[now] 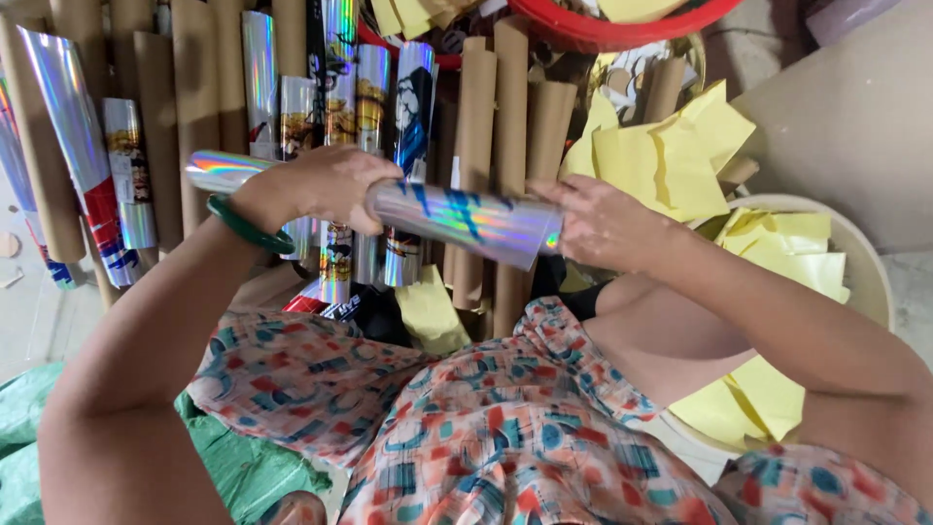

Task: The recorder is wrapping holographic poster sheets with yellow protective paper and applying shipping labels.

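I hold a shiny holographic rolled tube (457, 219) across my front, level with my chest. My left hand (326, 185) is wrapped around its left-middle part, fingers closed on it; a green bangle (243, 226) sits on that wrist. At the tube's right end my right hand (603, 224) presses against the roll, fingers curled at the opening. The tube's left end (219, 167) sticks out past my left hand. My lap in a patterned dress (466, 428) is below.
Brown cardboard tubes (510, 107) and more holographic printed rolls (340, 87) lie side by side in front. Yellow paper sheets (671, 160) fill a pale round bowl (860, 253) at right. A red basin (603, 24) is at top. Green sacking (243, 467) lies at lower left.
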